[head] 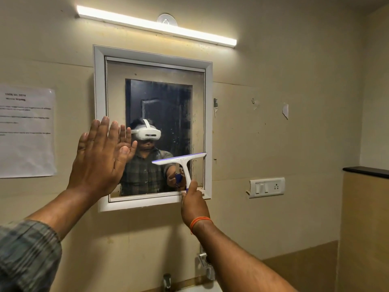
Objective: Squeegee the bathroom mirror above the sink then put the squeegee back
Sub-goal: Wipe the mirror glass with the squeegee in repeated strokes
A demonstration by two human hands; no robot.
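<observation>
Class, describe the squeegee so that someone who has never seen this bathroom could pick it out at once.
Find the white-framed mirror on the beige wall under the tube light. At its lower right corner, the right hand grips the squeegee: a white T-shaped tool, its wide blade lying across the glass, the only thing here with purple trim.

the only writing stands on a white paper sheet taped to the wall left of the mirror. its two bold heading lines are blurred: the first seems to begin "task id:" followed by digits that cannot be made out, and the second may read "mirror wiping", though that is uncertain. the smaller lines of print below the heading are too blurred to read.
</observation>
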